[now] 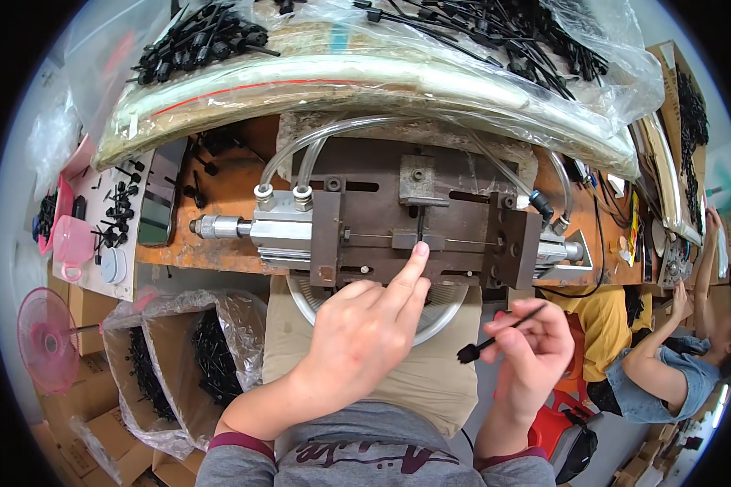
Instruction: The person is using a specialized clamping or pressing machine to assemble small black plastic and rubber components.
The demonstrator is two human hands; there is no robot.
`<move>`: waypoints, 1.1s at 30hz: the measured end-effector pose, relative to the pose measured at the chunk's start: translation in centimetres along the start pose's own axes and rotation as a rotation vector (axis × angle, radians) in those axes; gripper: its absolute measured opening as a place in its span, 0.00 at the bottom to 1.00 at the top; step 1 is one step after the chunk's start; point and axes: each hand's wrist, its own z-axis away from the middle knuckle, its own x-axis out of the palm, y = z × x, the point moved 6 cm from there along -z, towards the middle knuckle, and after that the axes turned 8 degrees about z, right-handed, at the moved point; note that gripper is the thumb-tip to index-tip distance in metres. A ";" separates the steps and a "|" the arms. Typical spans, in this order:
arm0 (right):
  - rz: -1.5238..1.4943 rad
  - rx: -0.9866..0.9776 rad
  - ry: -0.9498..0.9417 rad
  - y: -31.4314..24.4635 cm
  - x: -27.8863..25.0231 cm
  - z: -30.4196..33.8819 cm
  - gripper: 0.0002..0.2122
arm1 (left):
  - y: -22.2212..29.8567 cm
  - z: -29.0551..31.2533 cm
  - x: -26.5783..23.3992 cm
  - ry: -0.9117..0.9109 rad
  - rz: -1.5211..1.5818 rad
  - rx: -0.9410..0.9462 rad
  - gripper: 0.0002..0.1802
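Note:
My left hand (357, 334) reaches over a dark metal clamping fixture (374, 207). Its index finger is stretched out, with the tip at the small grey block (404, 241) in the middle, against a thin black rod (421, 221) lying there. No object shows in that hand, and its thumb is hidden. To the right, my right hand (536, 349) pinches a thin black plastic stem with a knobbed end (469, 353). The knob points down and left, clear of the fixture. An air cylinder (283, 235) flanks the fixture on the left.
Clear hoses (341, 126) arch behind the fixture. Bagged black stems (203, 40) lie at the far side. Lined boxes (170, 365) of black parts stand lower left, near a pink fan (49, 339). Another person (666, 365) works at the right.

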 end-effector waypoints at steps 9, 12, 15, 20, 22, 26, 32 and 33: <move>-0.176 0.124 -0.124 1.6 0.6 -0.5 0.20 | -0.3 0.1 -0.8 0.029 0.173 0.003 0.17; -0.209 0.138 -0.149 1.8 1.0 -0.5 0.19 | 0.8 0.9 -2.0 0.023 0.455 0.078 0.19; -0.257 0.154 -0.200 2.1 2.0 -0.4 0.20 | 2.5 1.3 -2.3 0.037 0.580 0.172 0.18; -0.305 0.179 -0.243 2.4 2.6 -0.8 0.12 | 2.1 2.5 -1.8 0.011 0.596 0.234 0.22; -0.296 0.183 -0.264 2.3 2.6 -1.0 0.10 | 2.2 2.6 -1.9 -0.004 0.628 0.248 0.24; -0.231 0.145 -0.306 2.0 2.5 -1.2 0.10 | 2.5 2.4 -2.1 0.025 0.619 0.204 0.18; -0.205 0.057 -0.283 1.1 2.8 -0.9 0.06 | 2.8 2.4 -2.4 0.035 0.656 0.181 0.16; -0.208 0.047 -0.280 0.9 2.8 -0.8 0.06 | 2.8 2.4 -2.5 0.035 0.665 0.176 0.16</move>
